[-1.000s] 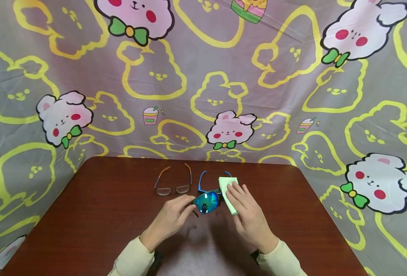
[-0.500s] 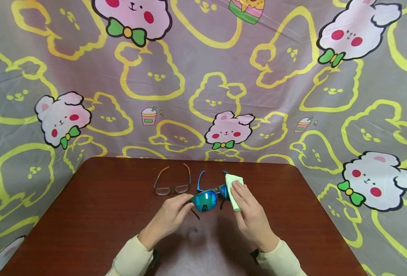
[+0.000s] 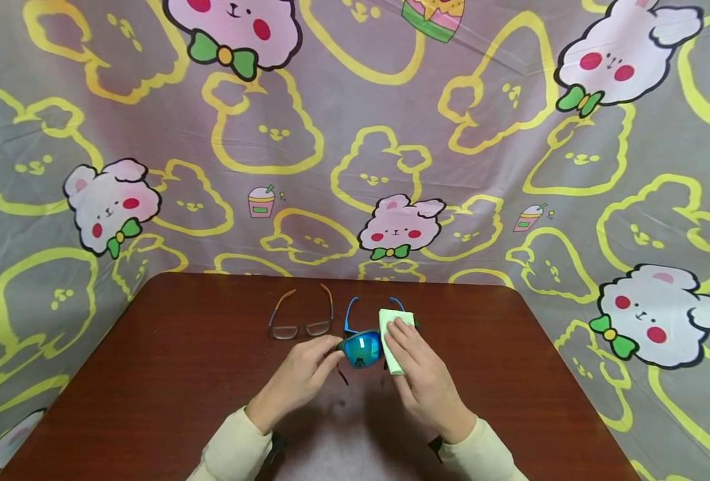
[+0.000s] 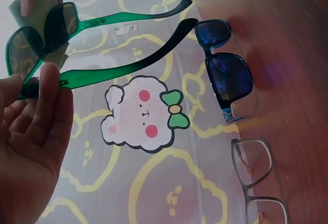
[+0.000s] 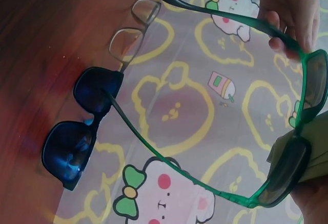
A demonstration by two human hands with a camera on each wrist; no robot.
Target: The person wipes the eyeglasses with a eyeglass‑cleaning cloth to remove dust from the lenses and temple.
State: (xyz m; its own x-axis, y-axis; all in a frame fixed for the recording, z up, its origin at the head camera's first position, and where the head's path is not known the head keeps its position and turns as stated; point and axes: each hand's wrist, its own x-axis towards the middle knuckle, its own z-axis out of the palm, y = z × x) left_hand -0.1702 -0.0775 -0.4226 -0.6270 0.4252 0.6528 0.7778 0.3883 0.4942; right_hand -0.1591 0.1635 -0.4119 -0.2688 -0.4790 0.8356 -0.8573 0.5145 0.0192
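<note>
Raised above the table are green-framed sunglasses with blue-green mirrored lenses (image 3: pixel 362 350). My left hand (image 3: pixel 299 375) pinches them at the left hinge between thumb and fingers. A folded pale green cloth (image 3: pixel 392 359) lies against the outer face of the other lens, held by my right hand (image 3: pixel 429 377) with its fingers laid over it. That lens is mostly hidden in the head view. In the right wrist view the lens from behind (image 5: pixel 287 172) shows with the cloth beyond it. Both green temples (image 4: pixel 118 74) are unfolded and point back toward me.
Blue sunglasses (image 5: pixel 69 144) with dark lenses stand just beyond the held pair on the brown table (image 3: pixel 168 374). Left of them lie clear-lens eyeglasses (image 3: pixel 286 333) with orange-tipped temples. A cartoon-print cloth wall (image 3: pixel 306 240) borders the table's far edge and sides.
My right hand and the cloth slid right, uncovering part of the right lens, then came back left over it. My left hand keeps its grip, and the sunglasses shift only slightly.
</note>
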